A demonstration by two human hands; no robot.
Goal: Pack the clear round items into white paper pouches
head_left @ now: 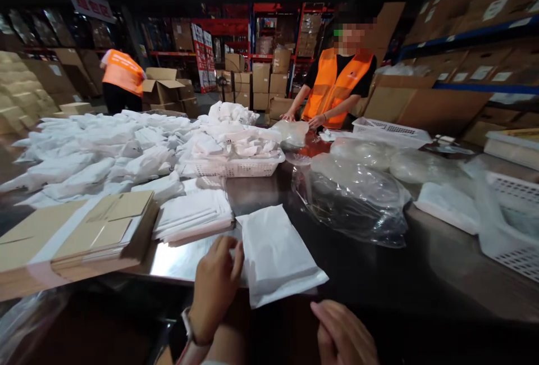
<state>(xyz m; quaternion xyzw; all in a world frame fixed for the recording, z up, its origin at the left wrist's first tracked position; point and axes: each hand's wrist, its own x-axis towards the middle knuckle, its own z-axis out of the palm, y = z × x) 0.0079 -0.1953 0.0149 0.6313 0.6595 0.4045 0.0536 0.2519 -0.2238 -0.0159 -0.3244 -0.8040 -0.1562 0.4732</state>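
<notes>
A white mailer bag (280, 255) lies flat near the front edge of the dark table, its lower edge jutting toward me. My left hand (217, 283) is beside the bag's left edge, fingers curled in, and nothing shows in them. Below the bag's lower right corner is my right hand (343, 331), apart from it; its fingers stretch out to the left with the thumb held away. A stack of flat white mailer bags (193, 213) sits just beyond my left hand. To its left lies a strapped bundle of flattened cardboard boxes (80, 230).
A heap of filled white bags (96, 146) covers the far left, beside a loaded white basket (236, 167). Clear plastic bags (353, 196) lie right of centre, and another white basket (514, 208) stands at the right edge. Across the table a person in an orange vest (332, 90) handles plastic.
</notes>
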